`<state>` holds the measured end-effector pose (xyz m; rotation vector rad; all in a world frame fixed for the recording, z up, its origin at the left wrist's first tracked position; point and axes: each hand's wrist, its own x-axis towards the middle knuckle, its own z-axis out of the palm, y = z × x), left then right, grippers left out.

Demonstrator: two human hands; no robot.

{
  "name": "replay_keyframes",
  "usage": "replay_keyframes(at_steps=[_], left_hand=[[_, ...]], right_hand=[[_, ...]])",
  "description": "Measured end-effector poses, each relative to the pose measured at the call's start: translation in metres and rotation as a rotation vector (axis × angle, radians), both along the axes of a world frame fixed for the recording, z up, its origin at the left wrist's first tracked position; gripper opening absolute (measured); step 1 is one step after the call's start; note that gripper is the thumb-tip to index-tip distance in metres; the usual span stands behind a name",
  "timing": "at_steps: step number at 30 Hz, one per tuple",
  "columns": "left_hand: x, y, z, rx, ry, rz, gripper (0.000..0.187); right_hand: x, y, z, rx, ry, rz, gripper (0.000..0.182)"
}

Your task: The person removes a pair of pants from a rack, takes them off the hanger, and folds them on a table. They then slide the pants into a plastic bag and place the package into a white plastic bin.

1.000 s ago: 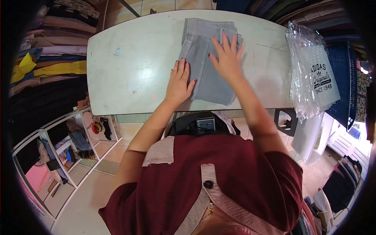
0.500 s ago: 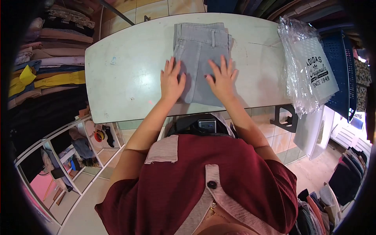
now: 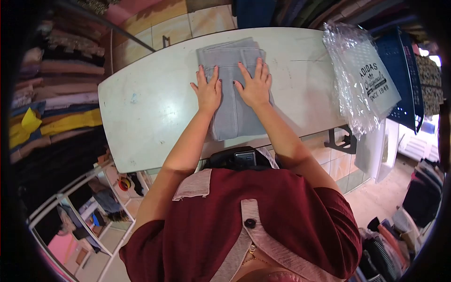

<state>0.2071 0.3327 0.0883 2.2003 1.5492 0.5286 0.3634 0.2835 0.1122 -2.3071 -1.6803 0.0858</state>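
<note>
Folded grey trousers [image 3: 229,113] lie on the white table [image 3: 145,117], waistband at the far end and the near end reaching the table's front edge. My left hand [image 3: 207,91] rests flat on their left side, fingers spread and pointing away from me. On the right side my right hand [image 3: 255,87] presses flat too, its fingers apart. Both palms face down on the cloth, just below the waistband, and neither hand grasps it.
Clear plastic bags [image 3: 347,75], one printed with black lettering, lie at the table's right end beside a blue basket [image 3: 399,77]. Stacked folded clothes [image 3: 70,98] fill shelves on the left. More clothes [image 3: 385,249] stand at the lower right.
Both hands have moved up the trousers toward the waistband, still flat. The trousers now sit closer to me, with their near end at the table edge. The camera view has shifted slightly.
</note>
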Motion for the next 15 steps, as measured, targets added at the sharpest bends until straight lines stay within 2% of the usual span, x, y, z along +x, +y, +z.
replay_keyframes(at_steps=[2, 4, 8, 12, 14, 15], left_hand=[[0.003, 0.001, -0.005, 0.01, -0.058, 0.018, 0.045], [0.004, 0.003, -0.01, 0.044, -0.076, 0.098, 0.046], [0.002, 0.002, -0.003, 0.024, -0.097, 0.071, 0.046], [0.002, 0.003, -0.003, 0.029, -0.103, 0.067, 0.047], [0.001, 0.004, -0.006, 0.037, -0.12, 0.053, 0.047], [0.001, 0.005, -0.007, 0.035, -0.138, 0.05, 0.047]], right_hand=[[0.01, 0.014, 0.003, 0.033, 0.018, 0.154, 0.06], [0.018, 0.023, 0.0, 0.061, 0.07, 0.187, 0.06], [0.038, 0.008, 0.003, 0.04, 0.174, 0.334, 0.058], [0.07, -0.041, 0.01, -0.078, 0.085, 0.226, 0.054], [0.107, -0.064, -0.006, -0.06, 0.489, 0.236, 0.042], [0.128, -0.073, -0.001, 0.049, 0.47, 0.203, 0.035]])
